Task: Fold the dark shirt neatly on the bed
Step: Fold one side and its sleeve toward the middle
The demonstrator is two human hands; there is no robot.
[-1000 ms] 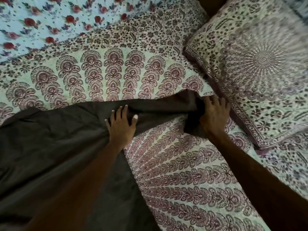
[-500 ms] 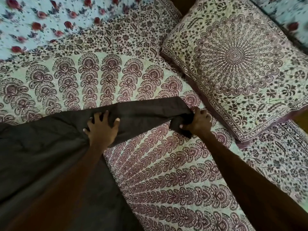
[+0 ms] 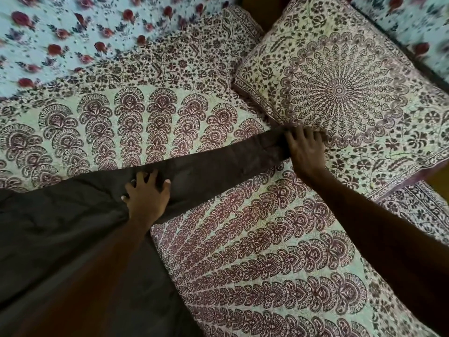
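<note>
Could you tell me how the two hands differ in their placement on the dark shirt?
The left hand presses with spread fingers where the sleeve joins the dark shirt; the right hand sits at the sleeve's far end, beside the pillow. The left is sharp, the right blurred, so its grip is unclear. Both rest on the sleeve.
</note>
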